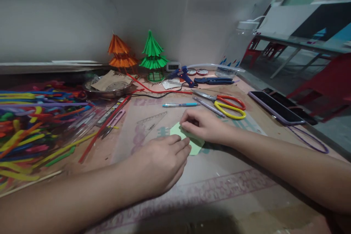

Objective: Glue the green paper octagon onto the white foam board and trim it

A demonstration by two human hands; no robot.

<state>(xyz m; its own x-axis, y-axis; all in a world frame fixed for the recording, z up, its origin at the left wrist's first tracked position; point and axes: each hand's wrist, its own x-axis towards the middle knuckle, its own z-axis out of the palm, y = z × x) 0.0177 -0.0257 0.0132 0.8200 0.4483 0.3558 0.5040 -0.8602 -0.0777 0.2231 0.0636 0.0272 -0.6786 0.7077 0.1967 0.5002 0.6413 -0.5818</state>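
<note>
A clear sheet (208,168) covered the near part of the table, with a printed band along its near side. The left hand (164,157) lay palm down, its fingers stretched out and close together, their tips over a piece of pale green paper (196,149). The paper was flat on the sheet, between the two hands and partly hidden by them. The right hand (205,126) touched the paper's far side, its fingers curled and the thumb near the forefinger; whether they pinched the paper could not be told.

To the left lay a thin stick (30,183) and a heap of coloured fuzzy strips (22,139). Just past the hands were a clear triangle ruler (151,120), a light blue pen (181,105) and scissors (215,98) with one red and one yellow handle. A phone (275,108) lay near the table's right edge.

Farther off, a metal bowl (109,94) stood at the left, and a blue glue gun (186,76) lay beside a dark blue tool (214,80). Behind them, an orange tree (120,52) and a green tree (153,53) stood upright near the wall, with a clear bottle (236,49) to the right. Red chairs (326,80) stood beyond the table.
</note>
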